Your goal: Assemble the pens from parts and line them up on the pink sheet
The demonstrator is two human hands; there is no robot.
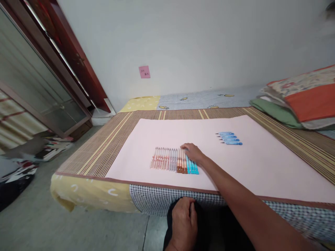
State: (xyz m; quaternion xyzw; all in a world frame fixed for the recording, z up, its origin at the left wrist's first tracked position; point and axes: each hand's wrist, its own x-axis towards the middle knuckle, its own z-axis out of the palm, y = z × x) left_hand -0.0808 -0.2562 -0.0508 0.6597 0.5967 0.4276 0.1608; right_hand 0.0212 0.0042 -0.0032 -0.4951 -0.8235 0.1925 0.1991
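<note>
My right hand (193, 152) reaches over the top ends of a row of pens, fingers stretched out and lying across the tips with the thumb slightly apart. Beneath and beside it lie several turquoise pens (193, 168), next to several brown-and-peach pens (181, 165). Further left, the row continues with grey clear pens (172, 161) and clear pens with pinkish-red prints (160, 159). The fingers hide some of the turquoise tips. My left hand (184, 218) rests on my knee below the bed edge, its fingers curled in with nothing visible in them.
A pale pink sheet (261, 167) covers part of a striped mat (104, 139) on a bed. Several blue pens (230, 138) lie on the sheet at right. Folded bedding (311, 97) is stacked far right. A pink note (144, 71) is on the wall; books (53, 148) lie at left.
</note>
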